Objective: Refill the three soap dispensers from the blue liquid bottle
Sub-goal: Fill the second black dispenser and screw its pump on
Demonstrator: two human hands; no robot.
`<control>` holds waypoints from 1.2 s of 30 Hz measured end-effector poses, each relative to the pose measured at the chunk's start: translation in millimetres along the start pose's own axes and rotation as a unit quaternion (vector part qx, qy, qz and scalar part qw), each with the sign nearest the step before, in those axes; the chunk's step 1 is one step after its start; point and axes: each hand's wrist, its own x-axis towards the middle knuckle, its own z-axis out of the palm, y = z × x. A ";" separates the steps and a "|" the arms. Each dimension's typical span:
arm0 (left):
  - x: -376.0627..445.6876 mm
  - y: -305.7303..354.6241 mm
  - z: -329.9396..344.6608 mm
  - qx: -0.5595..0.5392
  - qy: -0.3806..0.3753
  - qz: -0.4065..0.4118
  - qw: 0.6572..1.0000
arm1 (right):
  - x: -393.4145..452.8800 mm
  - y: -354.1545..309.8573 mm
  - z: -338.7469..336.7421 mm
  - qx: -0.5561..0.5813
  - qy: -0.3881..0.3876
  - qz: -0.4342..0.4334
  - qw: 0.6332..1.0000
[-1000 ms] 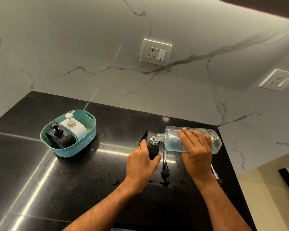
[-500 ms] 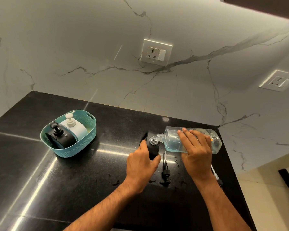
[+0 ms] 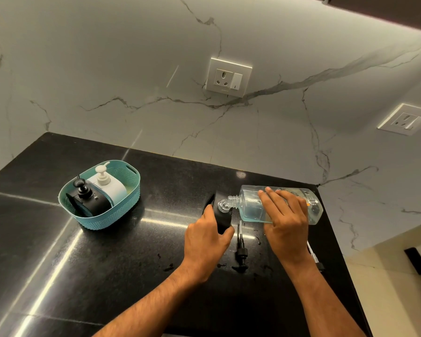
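Two hands are working near the right end of a black counter [image 3: 58, 251]. The clear bottle [image 3: 250, 205] of pale blue liquid is lying almost level, its open threaded neck touching the mouth of a black dispenser [image 3: 220, 216] that is standing on the counter. The right hand [image 3: 286, 221] is lying over the top of the bottle's body, fingers [image 3: 267, 199] spread and curled down over it, gripping it; the thumb is hidden under the bottle. The left hand [image 3: 204, 242] is wrapping around the near side of the black dispenser, thumb and fingers closed on its body, just below the bottle's neck.

Between the two wrists a black pump head [image 3: 241, 254] with its tube is lying flat on the counter, apart from both hands, among a few wet spots. Another pump [image 3: 314, 256] is lying by the counter's right edge, partly hidden by the right forearm. Well to the left, a teal basket [image 3: 102, 218] is holding a second black dispenser [image 3: 90, 201] and a white dispenser [image 3: 112, 189], both with pumps on and leaning. Behind, two wall sockets [image 3: 229, 77] are sitting in the marble wall.
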 end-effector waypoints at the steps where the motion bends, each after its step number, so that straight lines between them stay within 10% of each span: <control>1: 0.1 0.2 -0.1 0.002 0.002 0.000 1.000 | 0.2 -0.1 0.0 0.000 0.001 -0.002 1.000; 36: -1.6 4.3 -4.8 0.003 -0.008 0.003 1.000 | -2.8 3.8 2.5 -0.005 -0.010 0.000 1.000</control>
